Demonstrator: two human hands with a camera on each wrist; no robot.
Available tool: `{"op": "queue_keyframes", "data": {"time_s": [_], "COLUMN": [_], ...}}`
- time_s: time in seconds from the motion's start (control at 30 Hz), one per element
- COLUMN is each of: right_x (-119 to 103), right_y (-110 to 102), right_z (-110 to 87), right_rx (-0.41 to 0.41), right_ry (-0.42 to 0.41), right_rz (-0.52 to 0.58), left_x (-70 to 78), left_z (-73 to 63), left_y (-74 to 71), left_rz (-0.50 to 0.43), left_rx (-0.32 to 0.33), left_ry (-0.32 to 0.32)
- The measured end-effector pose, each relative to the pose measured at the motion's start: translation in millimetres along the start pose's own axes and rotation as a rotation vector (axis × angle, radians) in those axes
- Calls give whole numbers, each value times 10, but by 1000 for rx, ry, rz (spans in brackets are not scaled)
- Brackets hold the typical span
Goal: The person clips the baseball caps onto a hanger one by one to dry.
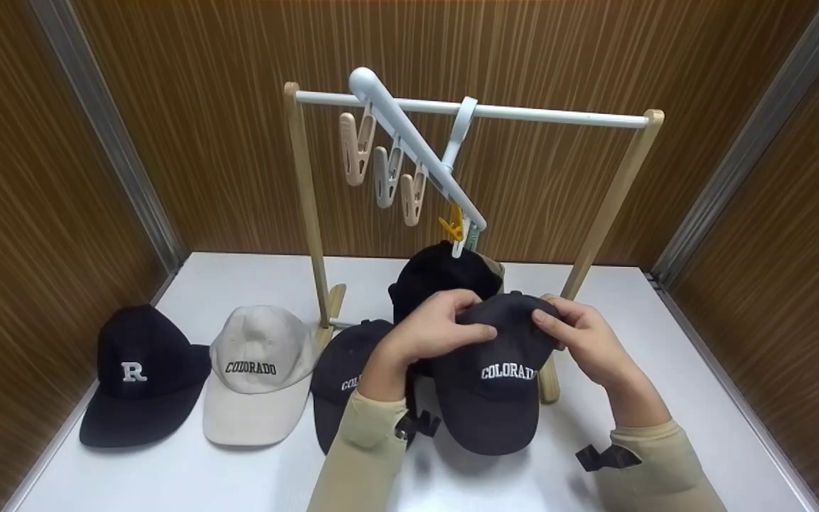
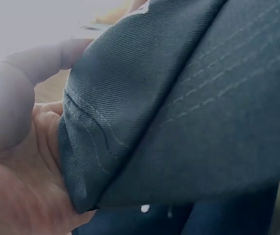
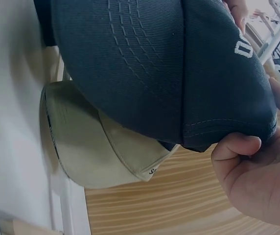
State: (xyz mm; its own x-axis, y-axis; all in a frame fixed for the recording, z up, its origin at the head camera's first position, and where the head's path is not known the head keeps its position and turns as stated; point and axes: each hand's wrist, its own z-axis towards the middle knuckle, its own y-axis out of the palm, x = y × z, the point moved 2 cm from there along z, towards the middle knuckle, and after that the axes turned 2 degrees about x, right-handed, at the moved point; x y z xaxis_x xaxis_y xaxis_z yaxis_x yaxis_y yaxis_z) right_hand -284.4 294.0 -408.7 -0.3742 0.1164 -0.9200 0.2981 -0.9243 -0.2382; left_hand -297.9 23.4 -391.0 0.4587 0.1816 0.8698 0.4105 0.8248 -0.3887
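Note:
Both hands hold a dark baseball cap (image 1: pixel 488 419) lettered COLORADO in white, its brim pointing down toward me. My left hand (image 1: pixel 438 331) grips its left side, thumb on the front of the crown. On the opposite side my right hand (image 1: pixel 587 338) pinches the crown edge between thumb and fingers. In the left wrist view, the stitched brim and lower crown (image 2: pixel 115 83) lie against the palm. Just behind, a black cap (image 1: pixel 441 274) hangs below the clips, partly covered by my left hand. A beige cap (image 3: pixel 81 137) shows behind the held one in the right wrist view.
A clip hanger (image 1: pixel 409 135) hangs aslant from the rack's white rail (image 1: pixel 559 115), with several clips, one yellow (image 1: pixel 456 224). On the white table stand a navy cap with an R (image 1: pixel 139 384), a cream cap (image 1: pixel 260 363) and another dark cap (image 1: pixel 342 363). Wood-grain walls surround the table.

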Motion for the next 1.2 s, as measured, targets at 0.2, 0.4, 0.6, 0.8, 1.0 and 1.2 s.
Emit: {"op": "queue_keyframes", "data": {"time_s": [0.2,0.4,0.6,0.8,1.0,1.2], "right_x": [-30,-56,-78,-83,-106,-126], "right_y": [69,157,249,319,411,500], "right_z": [34,102,173,229,306,388], "right_rx": [-20,-36,-64,-39,-57,-75], "right_ry": [-34,-50,-59,-48,-60,-74], "right_rz": [23,29,61,40,74,92], "left_x": [-24,-59,-75,-105,-142,-170], "left_z": [-49,-97,-137,-178,-223,-258], "left_y": [-106,-209,-304,-382,-466,-543], "left_rz": [-27,-79,-90,-102,-137,-138], "left_rx": [5,15,34,51,88,144], "left_ry": [22,22,41,59,60,54]}}
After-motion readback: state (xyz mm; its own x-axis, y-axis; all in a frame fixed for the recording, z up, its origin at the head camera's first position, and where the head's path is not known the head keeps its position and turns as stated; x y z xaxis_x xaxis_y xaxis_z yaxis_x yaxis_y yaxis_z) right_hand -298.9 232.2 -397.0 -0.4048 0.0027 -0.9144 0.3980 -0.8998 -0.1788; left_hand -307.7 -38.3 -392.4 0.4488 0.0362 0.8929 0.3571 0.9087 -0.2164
